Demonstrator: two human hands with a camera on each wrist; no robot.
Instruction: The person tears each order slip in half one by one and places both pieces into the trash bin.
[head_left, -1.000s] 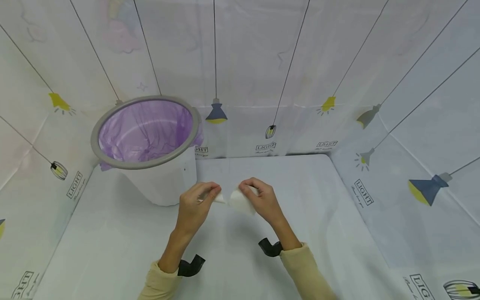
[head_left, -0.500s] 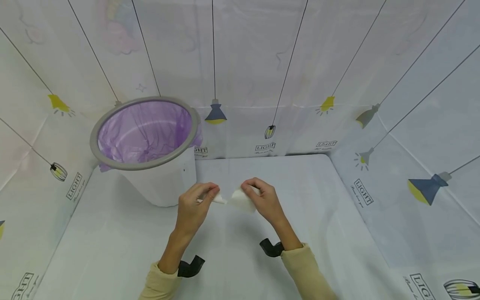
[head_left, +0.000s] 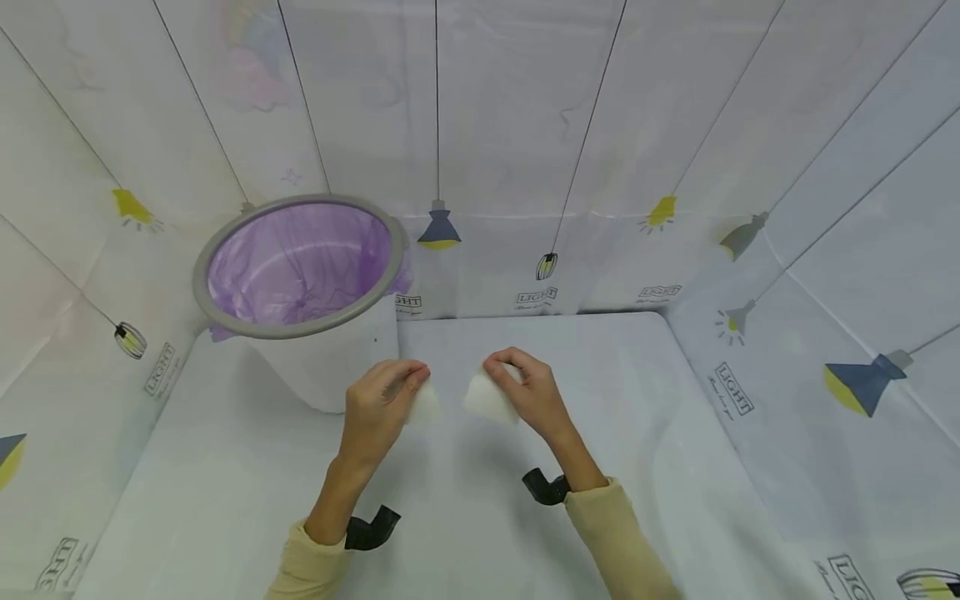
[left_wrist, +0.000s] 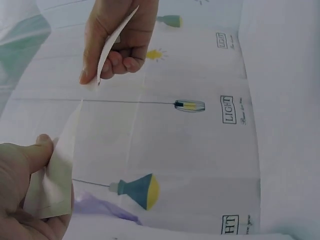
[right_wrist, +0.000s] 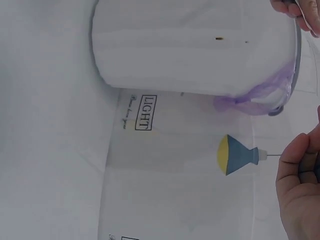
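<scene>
My left hand (head_left: 377, 410) pinches a small piece of white paper (left_wrist: 59, 175) between thumb and fingers, and the piece hangs below the fingertips in the head view. Across a narrow gap, my right hand (head_left: 534, 398) pinches another white paper piece (head_left: 486, 398). Both hands are above the white surface, and the two pieces are apart. From the left wrist, the right-hand piece shows almost edge-on, and the left one has a pointed upper corner. In the right wrist view the right hand (right_wrist: 302, 187) is partly cut off by the frame edge.
A white bin (head_left: 322, 367) with a grey rim and a purple bag (head_left: 300, 258) stands at the back left, just beyond the left hand. Sheeting (head_left: 510, 150) printed with lamps encloses the white surface (head_left: 600, 433). Each wrist wears a black curved mount (head_left: 546, 487).
The paper pieces, close together at their tips before, now have a wider gap between them. My left hand has shifted slightly left, and its paper now hangs downward.
</scene>
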